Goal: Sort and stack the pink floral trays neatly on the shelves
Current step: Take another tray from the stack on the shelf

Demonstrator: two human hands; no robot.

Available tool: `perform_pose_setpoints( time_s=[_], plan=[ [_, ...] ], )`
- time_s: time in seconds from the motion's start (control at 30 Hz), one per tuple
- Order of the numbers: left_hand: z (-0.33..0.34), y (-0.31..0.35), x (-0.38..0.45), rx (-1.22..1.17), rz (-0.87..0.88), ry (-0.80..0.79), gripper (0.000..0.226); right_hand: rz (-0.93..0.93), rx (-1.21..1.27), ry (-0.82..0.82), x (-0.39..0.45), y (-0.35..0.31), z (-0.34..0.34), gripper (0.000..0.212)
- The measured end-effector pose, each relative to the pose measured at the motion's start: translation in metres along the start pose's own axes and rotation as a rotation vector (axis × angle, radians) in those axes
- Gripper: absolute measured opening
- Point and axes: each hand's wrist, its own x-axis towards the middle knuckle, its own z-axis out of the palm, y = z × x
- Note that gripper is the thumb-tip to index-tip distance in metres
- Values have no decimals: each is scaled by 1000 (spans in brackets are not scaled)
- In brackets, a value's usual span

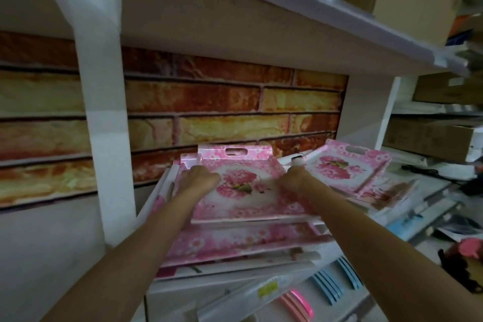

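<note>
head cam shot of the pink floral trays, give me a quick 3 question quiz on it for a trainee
1. True or false: both hands grip the top tray of the near stack.
2. Where does the second pink floral tray sit relative to that stack? A) to its right on the same shelf B) on the upper shelf C) on the floor
3. Fill in: the wall panel behind the trays is printed like ____.

Key:
1. True: the left hand holds its left rim and the right hand its right rim.
2. A
3. brick
</note>
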Motion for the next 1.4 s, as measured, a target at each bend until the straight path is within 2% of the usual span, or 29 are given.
perform_pose_setpoints(
  time_s=[0.1,0.27,0.33,0.37,0.53,0.7,0.83,1.0,1.17,1.23,1.33,1.4],
  plan=[
    [-11,15,-12,-19,22,50,52,-3,-148,6,-9,-4,-10,23],
    [-16,24,-30,-120,-3,95,69,-53,-174,66,-22,2,-21,21],
    [-11,22,-35,-132,-13,124,84,-81,-212,98,-29,6,-26,34],
    [-10,21,-39,-140,-5,148,83,-96,-250,111,-34,6,-30,38],
    [-21,21,-81,-235,-13,275,37,-164,-235,176,-57,6,-41,39],
    [-38,5,-130,-246,-69,360,38,-201,-129,167,-89,15,-34,39],
    [-49,-19,-174,-251,-71,419,16,-216,-85,155,-119,11,-19,51],
    [-62,-64,-229,-253,-156,497,25,-313,28,61,-159,2,10,50],
    [-91,-112,-278,-269,-274,577,13,-371,58,-68,-202,-20,50,50],
    [-107,-130,-297,-269,-316,614,18,-389,52,-115,-218,-33,68,47],
    [-137,-156,-326,-280,-360,661,44,-422,71,-181,-244,-56,97,51],
    [-158,-173,-344,-304,-379,692,54,-456,63,-199,-259,-75,117,50]
  ],
)
